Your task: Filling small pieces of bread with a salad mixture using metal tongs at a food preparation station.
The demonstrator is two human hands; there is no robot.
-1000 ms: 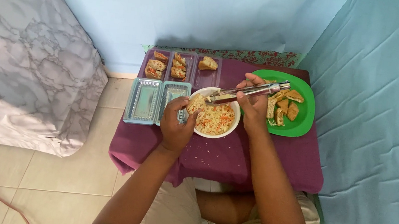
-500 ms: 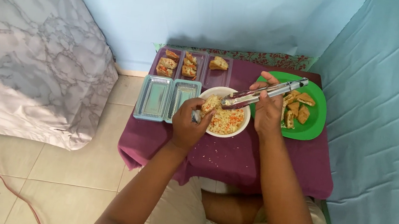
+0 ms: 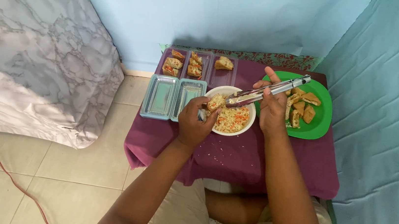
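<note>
Here, just left of the frame's centre, the left hand (image 3: 192,123) is pinching a fried tofu piece (image 3: 215,102) over the near-left rim of the white bowl (image 3: 249,123), its fingers closed around the piece. The right hand (image 3: 271,108) is gripping metal tongs (image 3: 267,90), squeezed nearly closed, with their tips reaching down to the piece and what looks like a little filling between them. The bowl is holding a pale shredded mix with orange flecks, still a good heap.

Toward the upper middle, a clear compartment tray (image 3: 203,68) is carrying several stuffed pieces in its left and middle sections and only one in the right section. Just beside the bowl on the left, two more clear trays (image 3: 173,98) are lying empty. On the right, a green plate (image 3: 320,125) is holding a cluster of plain fried pieces waiting unfilled. So, judging by this, some pieces are filled and many are left. Everything is sitting on a purple cloth (image 3: 234,157) scattered with crumbs.
</note>
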